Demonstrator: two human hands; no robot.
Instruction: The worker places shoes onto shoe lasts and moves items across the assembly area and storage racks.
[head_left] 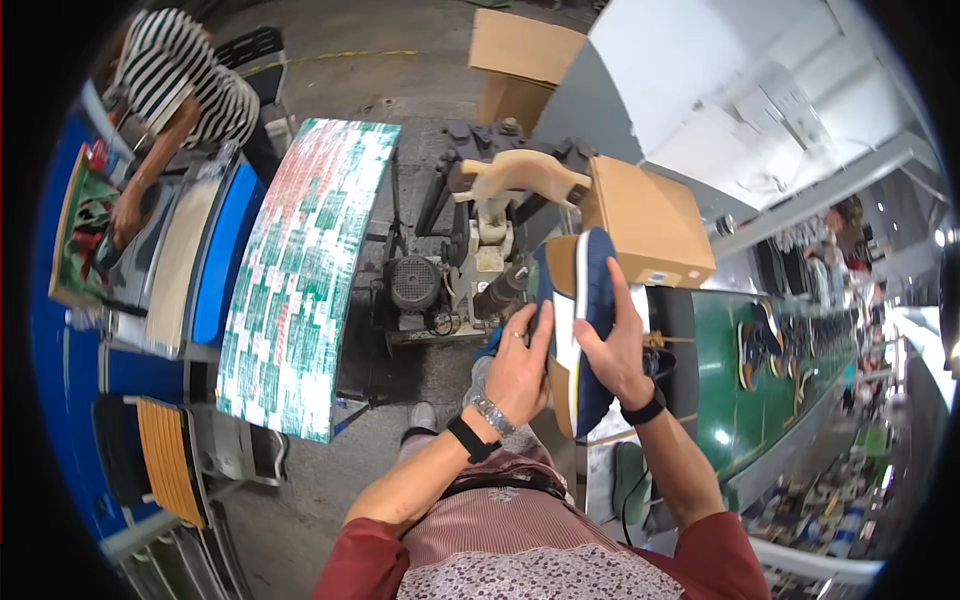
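Observation:
A navy, tan and white shoe (593,290) is held up in front of me, right of the middle, its length running away from me. On its right side, my right hand (618,345) grips it with the thumb across the pale band and the fingers along the navy part. From the left, my left hand (518,375) has its fingertips against the shoe's near left side; part of the grip is hidden there. Beyond the shoe stands a machine (490,235) with a curved cream-coloured pad (525,172) on top and a motor (414,282) beside it.
A cardboard box (650,220) sits just beyond the shoe. To the right, a green conveyor (720,400) carries several shoes (760,345). A board with green and white strips (300,280) stands at left. Farther left, a person in a striped shirt (185,80) reaches into a tray (70,240).

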